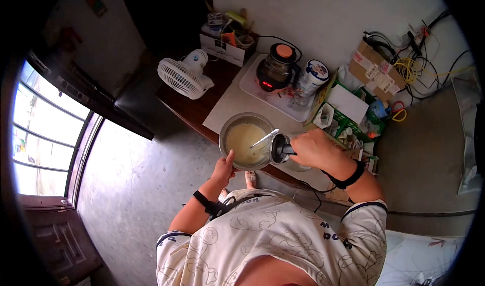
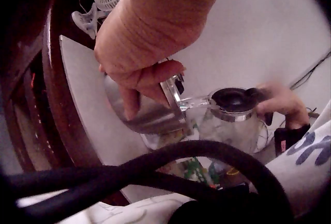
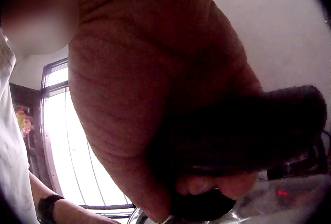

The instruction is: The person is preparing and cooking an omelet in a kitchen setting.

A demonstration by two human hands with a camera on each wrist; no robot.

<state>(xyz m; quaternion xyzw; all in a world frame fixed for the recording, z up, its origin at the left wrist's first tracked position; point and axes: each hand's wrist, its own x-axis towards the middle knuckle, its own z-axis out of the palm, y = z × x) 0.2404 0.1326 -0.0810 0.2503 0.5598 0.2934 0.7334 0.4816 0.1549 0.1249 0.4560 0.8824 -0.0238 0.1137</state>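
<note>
My left hand (image 1: 224, 169) grips the near-left rim of a steel bowl (image 1: 223, 130), thumb over the edge. Pale yellowish liquid (image 1: 238, 137) covers the bottom of the bowl, and a spoon (image 1: 269, 135) leans in it toward the right rim. With my right hand (image 1: 314, 148) I hold a glass jug (image 2: 227, 128) by its black handle (image 3: 232, 131), fingers curled round it. The jug's black lid (image 1: 278, 148) faces up in the head view. In the left wrist view its clear spout (image 2: 196, 102) reaches right to the bowl's rim.
A tray (image 1: 303, 115) with a lit electric kettle (image 1: 275, 71) and a white can (image 1: 314, 76) stands behind the bowl. To its right is a green basket (image 1: 361, 127) of small items. A white fan (image 1: 184, 76) stands at the left; cables (image 1: 406, 71) hang by the wall.
</note>
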